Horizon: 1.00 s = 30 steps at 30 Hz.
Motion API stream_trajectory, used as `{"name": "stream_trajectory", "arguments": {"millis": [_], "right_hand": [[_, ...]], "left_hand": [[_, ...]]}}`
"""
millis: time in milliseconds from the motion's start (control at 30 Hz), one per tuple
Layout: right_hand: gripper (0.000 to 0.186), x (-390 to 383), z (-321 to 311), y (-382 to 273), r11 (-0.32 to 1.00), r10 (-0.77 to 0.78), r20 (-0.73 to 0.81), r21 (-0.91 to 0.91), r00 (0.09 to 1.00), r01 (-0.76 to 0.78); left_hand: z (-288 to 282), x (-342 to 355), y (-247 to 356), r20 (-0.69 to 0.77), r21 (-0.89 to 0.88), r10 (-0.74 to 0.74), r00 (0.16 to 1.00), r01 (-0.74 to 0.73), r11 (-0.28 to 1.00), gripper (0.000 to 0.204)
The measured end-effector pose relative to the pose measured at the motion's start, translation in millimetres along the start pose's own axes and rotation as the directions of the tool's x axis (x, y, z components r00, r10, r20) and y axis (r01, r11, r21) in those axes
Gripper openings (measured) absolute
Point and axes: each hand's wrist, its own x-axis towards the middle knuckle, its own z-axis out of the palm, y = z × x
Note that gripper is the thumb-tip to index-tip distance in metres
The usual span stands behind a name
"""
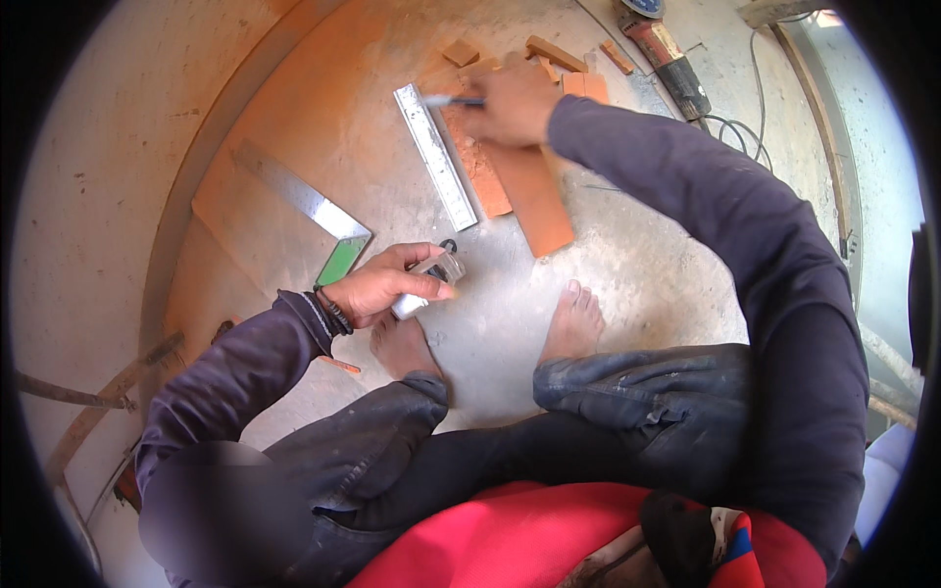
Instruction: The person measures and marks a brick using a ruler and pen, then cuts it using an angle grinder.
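Observation:
My left hand is closed around a small clear-and-white plastic container, just above the floor and in front of my left foot. A small round black piece shows at the container's far end. Farther ahead, my right hand grips a slim dark pen-like tool, its pale tip pointing left and blurred by motion. Under that hand lie a rough orange tile strip and a smoother orange tile strip. The tool's tip is over the upper part of a silver metal straightedge, left of the rough strip.
To the left lies a try square with a green handle. Several orange offcuts are scattered beyond my right hand. An angle grinder with a cable rests at the far right. My bare feet stand on the dusty floor.

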Motion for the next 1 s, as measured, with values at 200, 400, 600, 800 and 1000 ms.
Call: {"name": "stream_trajectory", "arguments": {"millis": [200, 400, 600, 800, 1000], "right_hand": [[0.056, -36.0, 11.2, 78.1, 0.689, 0.501, 0.038, 0.586, 0.865, -0.425], [0.058, -60.0, 21.1, 103.0, 0.281, 0.655, 0.36, 0.7, 0.664, -0.657], [0.065, -73.2, 35.1, 104.2, 0.108, 0.661, 0.491, 0.687, 0.568, -0.719], [0.061, -92.7, 50.3, 82.5, -0.035, 0.676, 0.488, 0.769, 0.551, -0.638], [0.058, -100.8, 41.8, 71.5, -0.023, 0.62, 0.482, 0.801, 0.62, -0.599]], "left_hand": [[-5.2, -10.5, 7.0, -0.039, -0.02, -0.016, 0.999, 0.015, 1.0, 0.058], [-13.1, -10.2, 0.0, -0.049, -0.03, -0.033, 0.998, 0.031, 0.999, 0.053], [-13.7, -11.7, -2.8, -0.064, 0.033, 0.02, 0.998, -0.018, 0.999, 0.051], [-12.9, -14.3, -2.0, -0.096, 0.09, 0.039, 0.995, -0.031, 0.996, 0.049], [-13.1, -13.2, -2.5, -0.135, 0.186, 0.021, 0.991, 0.004, 0.983, 0.049]]}}
